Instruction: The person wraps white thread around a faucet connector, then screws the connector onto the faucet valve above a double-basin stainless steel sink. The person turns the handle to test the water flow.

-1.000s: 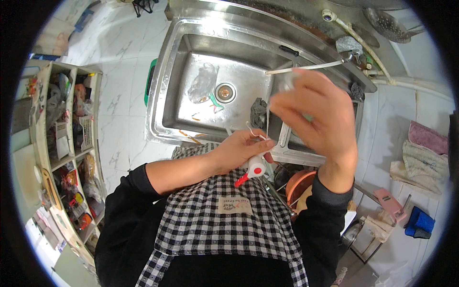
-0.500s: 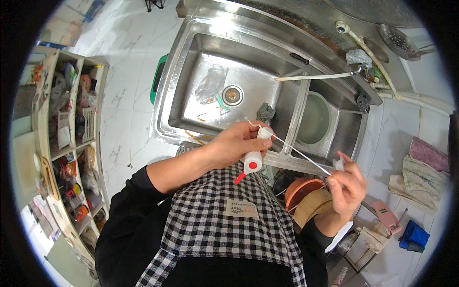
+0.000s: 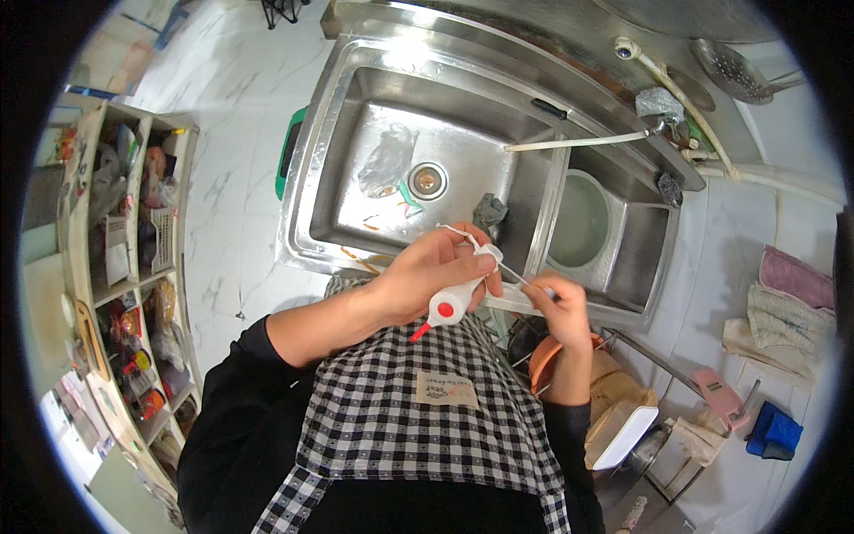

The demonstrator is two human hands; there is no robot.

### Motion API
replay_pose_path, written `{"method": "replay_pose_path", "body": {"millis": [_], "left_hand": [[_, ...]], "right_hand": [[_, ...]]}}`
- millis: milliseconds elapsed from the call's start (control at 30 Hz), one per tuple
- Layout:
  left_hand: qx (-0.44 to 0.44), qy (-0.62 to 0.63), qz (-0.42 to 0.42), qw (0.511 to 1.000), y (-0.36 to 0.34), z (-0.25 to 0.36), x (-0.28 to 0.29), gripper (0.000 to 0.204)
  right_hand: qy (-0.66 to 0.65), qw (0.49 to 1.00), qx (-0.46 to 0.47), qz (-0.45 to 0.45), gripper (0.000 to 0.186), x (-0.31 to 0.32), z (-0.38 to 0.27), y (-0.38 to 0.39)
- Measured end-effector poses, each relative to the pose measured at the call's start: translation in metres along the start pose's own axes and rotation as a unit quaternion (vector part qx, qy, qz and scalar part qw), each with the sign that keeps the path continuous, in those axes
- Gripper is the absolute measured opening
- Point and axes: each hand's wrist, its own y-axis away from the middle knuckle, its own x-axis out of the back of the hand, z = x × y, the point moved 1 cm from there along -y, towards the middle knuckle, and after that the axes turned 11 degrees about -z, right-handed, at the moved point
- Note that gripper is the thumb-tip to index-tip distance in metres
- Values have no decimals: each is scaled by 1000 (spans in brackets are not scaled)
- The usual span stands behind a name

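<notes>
Above the sink's near edge, my left hand (image 3: pixel 427 276) is closed around a small white plastic bottle (image 3: pixel 454 298). A red round spot and a thin red tip show on the bottle's lower end, which points down toward my apron. A white cord (image 3: pixel 511 271) runs from the bottle's upper end toward my right hand; a loose curl of it stands out over my left fingers. My right hand (image 3: pixel 562 310), to the right of the bottle, is closed in a pinch on the cord. The fingertips there are partly blurred.
The steel sink (image 3: pixel 307 209) lies just beyond my hands, with a clear plastic bag (image 3: pixel 388 160) and a grey scrap (image 3: pixel 489 211) in its large basin. A pale round tub (image 3: pixel 583 218) sits in the smaller basin. Shelves (image 3: pixel 124 280) stand left; orange pots (image 3: pixel 543 356) are below right.
My right hand has moved left, close to the bottle, and the span of cord between the hands is much shorter. My left hand and the bottle have shifted slightly left.
</notes>
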Motion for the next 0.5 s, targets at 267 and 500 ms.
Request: {"method": "replay_pose_path", "body": {"millis": [267, 500], "left_hand": [[173, -13, -77, 982, 13, -20, -14, 43], [176, -61, -121, 975, 5, -26, -12, 44]], "right_hand": [[-18, 987, 4, -161, 16, -29, -5, -89], [75, 942, 158, -286, 15, -32, -84, -123]]}}
